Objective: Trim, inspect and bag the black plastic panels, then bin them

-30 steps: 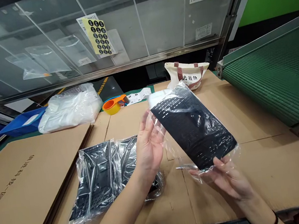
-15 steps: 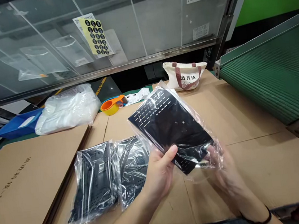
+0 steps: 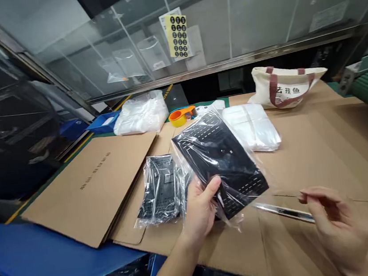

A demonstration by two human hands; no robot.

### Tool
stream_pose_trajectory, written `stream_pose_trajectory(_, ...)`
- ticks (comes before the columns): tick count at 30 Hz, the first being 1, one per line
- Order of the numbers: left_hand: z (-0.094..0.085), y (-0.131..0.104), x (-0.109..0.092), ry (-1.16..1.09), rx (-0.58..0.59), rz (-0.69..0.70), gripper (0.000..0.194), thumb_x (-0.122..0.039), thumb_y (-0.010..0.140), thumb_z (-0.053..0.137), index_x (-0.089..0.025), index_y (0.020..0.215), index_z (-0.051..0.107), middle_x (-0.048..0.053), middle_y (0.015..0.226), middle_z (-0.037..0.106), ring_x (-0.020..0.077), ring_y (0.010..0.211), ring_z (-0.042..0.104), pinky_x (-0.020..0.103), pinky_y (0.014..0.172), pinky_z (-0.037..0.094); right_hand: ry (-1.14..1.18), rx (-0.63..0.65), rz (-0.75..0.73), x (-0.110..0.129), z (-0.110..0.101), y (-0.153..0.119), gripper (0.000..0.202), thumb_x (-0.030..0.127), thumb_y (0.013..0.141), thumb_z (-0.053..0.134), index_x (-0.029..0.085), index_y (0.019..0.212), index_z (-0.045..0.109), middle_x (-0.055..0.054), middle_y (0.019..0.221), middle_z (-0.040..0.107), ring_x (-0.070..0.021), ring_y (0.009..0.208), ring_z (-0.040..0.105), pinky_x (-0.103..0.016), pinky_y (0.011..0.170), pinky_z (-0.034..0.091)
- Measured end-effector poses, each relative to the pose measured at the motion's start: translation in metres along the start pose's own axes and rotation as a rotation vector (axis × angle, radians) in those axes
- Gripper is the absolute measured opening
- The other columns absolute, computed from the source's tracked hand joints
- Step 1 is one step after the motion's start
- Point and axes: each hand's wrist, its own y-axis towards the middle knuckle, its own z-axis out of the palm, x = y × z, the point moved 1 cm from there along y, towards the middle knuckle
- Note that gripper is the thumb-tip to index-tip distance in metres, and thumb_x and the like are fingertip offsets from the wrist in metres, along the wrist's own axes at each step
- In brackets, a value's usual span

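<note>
the left hand grips the bagged panel, thumb on top. the right hand curls its fingers near the strip; i can't tell if they hold anything.

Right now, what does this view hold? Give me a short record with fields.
left hand: left hand grips a bagged black slotted panel
right hand: right hand, fingers curled, beside a slim shiny strip; contact unclear
left of panel: bagged black part on cardboard
behind panel: stack of clear plastic bags, orange-and-yellow tape dispenser
back right: cream tote bag, brown handles
far left: flat cardboard sheets
</note>
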Motion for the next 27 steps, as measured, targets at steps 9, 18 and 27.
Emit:
stream_pose_trajectory(9,-0.125,0.011,-0.074,0.473,-0.437,0.193,0.060,-0.036,0.058,0.086,-0.018,0.108,0.058,0.005,0.085,0.074,0.0246,0.079,0.071,0.033,0.071,0.059,0.065,0.201,0.098,-0.010,-0.001,-0.005,0.008,0.030,0.087,0.062,0.024,0.089,0.066,-0.002,0.085,0.063,-0.0143,0.071,0.062,-0.023,0.065,0.053)
stream_pose_trajectory(18,-0.181,0.034,-0.081,0.796,-0.416,-0.032,0.055,-0.037,0.071,0.070,-0.017,0.119,0.052,0.005,0.083,0.069,0.0244,0.076,0.069,0.038,0.072,0.056,0.011,0.241,0.267,-0.020,-0.007,-0.009,0.020,0.042,0.081,0.066,0.024,0.088,0.069,-0.002,0.082,0.070,-0.0146,0.072,0.067,-0.018,0.068,0.056)
stream_pose_trajectory(27,-0.141,0.020,-0.065,1.760,-0.631,0.454,0.044,-0.028,0.095,0.034,-0.006,0.131,0.048,0.025,0.126,0.056,0.0359,0.122,0.052,0.050,0.101,0.041,0.012,0.222,0.367,-0.021,-0.006,-0.010,0.028,0.048,0.075,0.069,0.023,0.088,0.070,-0.004,0.083,0.074,-0.0163,0.072,0.070,-0.018,0.069,0.058)
